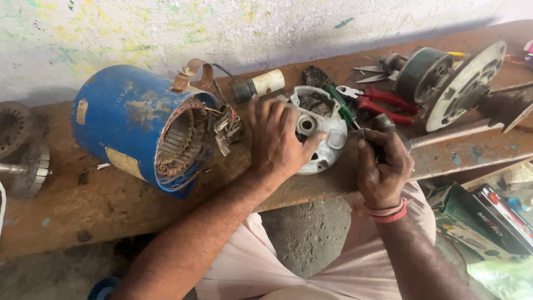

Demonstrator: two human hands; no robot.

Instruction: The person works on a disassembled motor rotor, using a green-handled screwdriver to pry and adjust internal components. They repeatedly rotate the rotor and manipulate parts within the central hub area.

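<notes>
My left hand (276,140) lies flat on a white round motor end cover (326,145) on the wooden bench, fingers spread over its left side. My right hand (382,164) is closed around a dark tool handle (383,123) just right of the cover, its tip near a green-handled screwdriver (340,104). A blue motor housing (139,125) lies on its side to the left, its copper windings and loose wires (226,129) facing the cover.
Red-handled pliers (383,104), a rotor with a round end plate (461,83) and scissors lie at the right. A white capacitor (261,85) sits near the wall. Another rusty motor part (22,150) rests far left. Boxes (483,222) sit below the bench edge.
</notes>
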